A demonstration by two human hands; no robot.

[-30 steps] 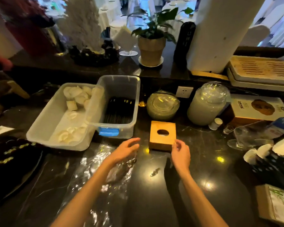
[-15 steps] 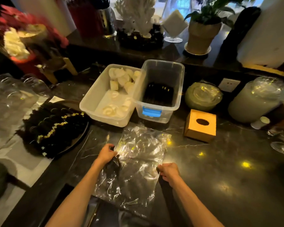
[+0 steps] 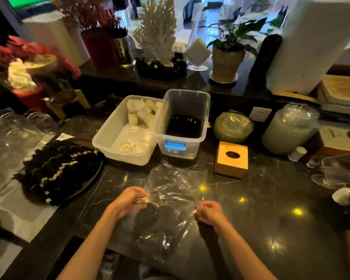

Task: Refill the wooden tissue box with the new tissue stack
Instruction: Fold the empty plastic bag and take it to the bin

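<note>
The wooden tissue box stands on the dark marble counter, right of centre, its oval slot facing up with no tissue showing in it. In front of it lies a crumpled clear plastic wrapper. My left hand pinches the wrapper's left edge and my right hand pinches its right edge, so the film is stretched between them. Both hands are well short of the box, near the counter's front. I see no tissue stack in the wrapper.
Two clear plastic bins sit behind the wrapper, one with white rolled cloths, one with dark items. A tray of dark bundles lies left. A wrapped plate stack, a large jar and glassware stand right.
My hands left the wooden box and took hold of the plastic wrapper's two sides. Since half a second ago they have lifted and pulled it taut. The view has swung left.
</note>
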